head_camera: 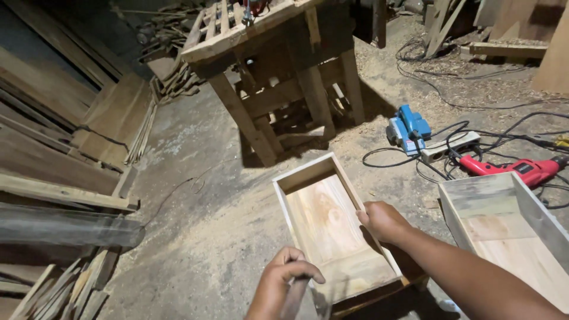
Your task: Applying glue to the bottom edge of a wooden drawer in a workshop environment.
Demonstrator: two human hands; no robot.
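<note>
Our right hand [382,220] curls its fingers over the right wall of the open wooden box [332,228] on the dusty concrete floor [195,237]. Our left hand [283,284] is closed around a thin tool handle [294,299] at the box's near-left corner. Bare floor opens left; a second box [510,231] stands close on the right, a workbench [278,65] beyond.

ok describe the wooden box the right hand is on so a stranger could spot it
Start at the rough wooden workbench and come down the dusty floor toward the camera. The open wooden box lies there, the right hand gripping its side wall. Unlike the second box to its right, it has pale rims.
</note>
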